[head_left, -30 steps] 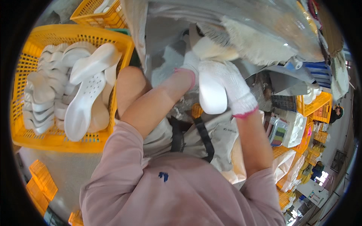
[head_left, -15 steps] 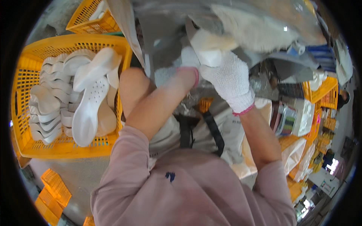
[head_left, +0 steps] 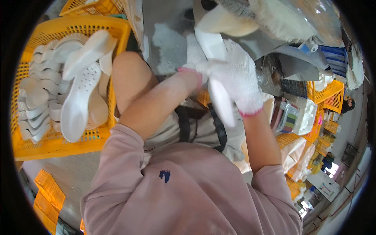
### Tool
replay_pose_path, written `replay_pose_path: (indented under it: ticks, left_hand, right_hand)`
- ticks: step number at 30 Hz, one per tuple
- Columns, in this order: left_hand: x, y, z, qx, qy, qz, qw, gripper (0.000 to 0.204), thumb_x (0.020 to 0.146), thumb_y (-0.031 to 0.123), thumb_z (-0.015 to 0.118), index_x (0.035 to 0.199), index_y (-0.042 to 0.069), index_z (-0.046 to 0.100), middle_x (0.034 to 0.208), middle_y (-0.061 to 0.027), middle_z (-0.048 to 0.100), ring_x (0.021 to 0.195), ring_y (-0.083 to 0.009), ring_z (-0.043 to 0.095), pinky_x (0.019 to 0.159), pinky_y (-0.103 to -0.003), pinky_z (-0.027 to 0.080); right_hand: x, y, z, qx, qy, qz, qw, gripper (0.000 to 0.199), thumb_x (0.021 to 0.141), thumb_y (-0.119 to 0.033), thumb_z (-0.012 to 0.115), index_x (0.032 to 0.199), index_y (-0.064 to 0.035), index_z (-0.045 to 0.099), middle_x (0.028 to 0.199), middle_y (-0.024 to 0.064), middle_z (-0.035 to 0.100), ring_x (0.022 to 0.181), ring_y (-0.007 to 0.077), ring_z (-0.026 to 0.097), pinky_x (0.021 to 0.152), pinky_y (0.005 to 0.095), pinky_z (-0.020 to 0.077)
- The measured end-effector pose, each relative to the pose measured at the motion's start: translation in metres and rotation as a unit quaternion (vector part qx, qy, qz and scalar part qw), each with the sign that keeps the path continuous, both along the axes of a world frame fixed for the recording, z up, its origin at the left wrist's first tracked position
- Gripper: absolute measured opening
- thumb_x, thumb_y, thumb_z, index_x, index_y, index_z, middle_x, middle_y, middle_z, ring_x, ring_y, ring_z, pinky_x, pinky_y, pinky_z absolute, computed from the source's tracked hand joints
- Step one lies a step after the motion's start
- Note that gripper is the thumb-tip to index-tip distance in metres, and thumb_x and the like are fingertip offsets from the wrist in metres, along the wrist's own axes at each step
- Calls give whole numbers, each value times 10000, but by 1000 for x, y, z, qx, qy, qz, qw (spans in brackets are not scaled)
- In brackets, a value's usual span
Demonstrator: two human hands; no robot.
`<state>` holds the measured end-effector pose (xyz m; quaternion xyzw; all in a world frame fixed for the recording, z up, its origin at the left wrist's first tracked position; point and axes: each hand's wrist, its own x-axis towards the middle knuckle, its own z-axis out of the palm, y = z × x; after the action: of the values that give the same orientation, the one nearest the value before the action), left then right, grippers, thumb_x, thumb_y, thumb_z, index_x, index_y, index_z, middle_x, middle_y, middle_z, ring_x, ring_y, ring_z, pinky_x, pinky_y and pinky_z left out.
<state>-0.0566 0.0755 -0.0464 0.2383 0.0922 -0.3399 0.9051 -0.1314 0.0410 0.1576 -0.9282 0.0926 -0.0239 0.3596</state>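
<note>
Both of my hands wear white knitted gloves with pink cuffs. Between them is a white shoe sole (head_left: 220,98), long and slanting, its lower end smeared by motion. My right hand (head_left: 243,76) is closed round its right side. On the other side, my left hand (head_left: 197,58) is closed at the sole's edge, its fingers partly hidden. Just above the sole's upper end is a rounded cream-coloured wheel-like part (head_left: 225,21); whether they touch, I cannot tell. To my left, a yellow plastic basket (head_left: 74,150) holds several more white soles (head_left: 80,103), stacked and loose.
Grey sheeting and a pale fuzzy cover (head_left: 278,21) hang above my hands. My bare knee (head_left: 131,74) stands beside the basket. Yellow crates (head_left: 331,94) and white sacks (head_left: 293,156) line the right side. More orange crates (head_left: 50,190) are on the floor at lower left.
The sole has come down and into fuller view between my hands, its lower end now below my wrists. My left hand has shifted slightly. The whole view has moved a little.
</note>
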Motion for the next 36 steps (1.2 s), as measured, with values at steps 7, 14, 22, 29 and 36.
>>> replay_pose_path:
  ticks: [7, 14, 22, 29, 36]
  left_hand:
    - [62, 29, 42, -241, 85, -139, 957, 432, 1021, 420, 476, 1188, 81, 684, 997, -174, 719, 923, -363, 689, 885, -490, 576]
    - [-5, 41, 83, -125, 88, -107, 982, 801, 1048, 758, 272, 1466, 138, 560, 1357, -122, 667, 1238, -313, 623, 1105, -416, 478]
    - [1, 42, 101, 358, -421, -64, 831, 432, 1072, 342, 541, 1416, 90, 607, 1383, -97, 658, 1273, -255, 618, 1087, -380, 495]
    - [-4, 166, 144, 449, -483, -235, 714, 353, 1098, 359, 489, 1290, 125, 670, 1260, -145, 690, 1139, -325, 661, 1005, -394, 509]
    - [55, 428, 116, 911, -333, -143, 197, 579, 919, 542, 685, 1277, 87, 692, 1202, -172, 728, 1075, -373, 714, 929, -502, 554]
  right_hand:
    - [4, 18, 33, -197, 90, -66, 974, 311, 790, -220, 740, 1029, -25, 706, 892, 247, 690, 899, 454, 686, 809, 512, 555]
    - [-111, 14, 24, -103, 196, -60, 973, 477, 850, -240, 733, 1266, -19, 653, 1037, 241, 716, 957, 422, 715, 842, 492, 582]
    - [-158, -30, -21, 489, 50, -290, 821, 613, 923, -117, 711, 1488, 38, 531, 1328, 158, 692, 1158, 254, 699, 993, 384, 575]
    - [-226, -79, -25, -36, 192, -169, 966, 505, 928, -169, 705, 1373, 48, 604, 1235, 169, 716, 1103, 278, 700, 979, 394, 549]
    - [-321, -148, -29, -111, 413, -203, 881, 388, 927, -178, 693, 1231, 62, 679, 1104, 176, 736, 997, 258, 685, 912, 391, 532]
